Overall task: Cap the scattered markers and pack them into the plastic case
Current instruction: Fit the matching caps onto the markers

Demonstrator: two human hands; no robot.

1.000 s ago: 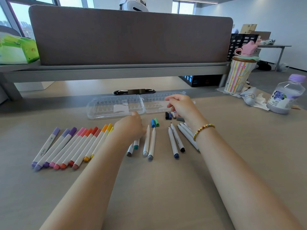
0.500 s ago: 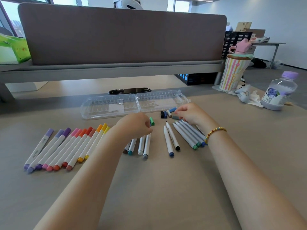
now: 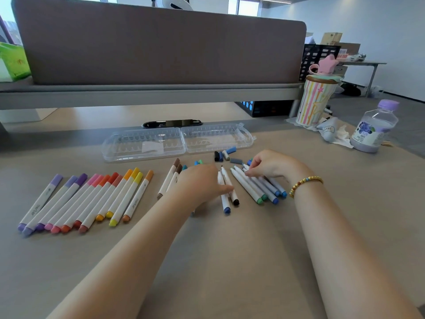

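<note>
The clear plastic case point(image 3: 147, 146) lies open and flat at the back of the table. A row of capped markers point(image 3: 80, 199), purple through orange, lies at the left. Two brown-capped markers point(image 3: 171, 177) lie beside my left hand point(image 3: 200, 183), which curls knuckles-up over two uncapped markers point(image 3: 226, 202), its fingertips on their white barrels. My right hand point(image 3: 269, 164) pinches the top end of one marker in the green and blue group point(image 3: 257, 188). Several loose caps point(image 3: 226, 154) lie in front of the case.
A striped cup with a pink lid point(image 3: 316, 100) and a purple-capped bottle point(image 3: 373, 127) stand at the right rear beside crumpled tissue point(image 3: 333, 132). A grey partition point(image 3: 161, 47) with a shelf closes off the back. A black slot point(image 3: 172, 123) sits behind the case.
My left hand moved right, from the teal markers onto the two uncapped ones in the middle. My right hand drew back from the case and caps onto the right marker group.
</note>
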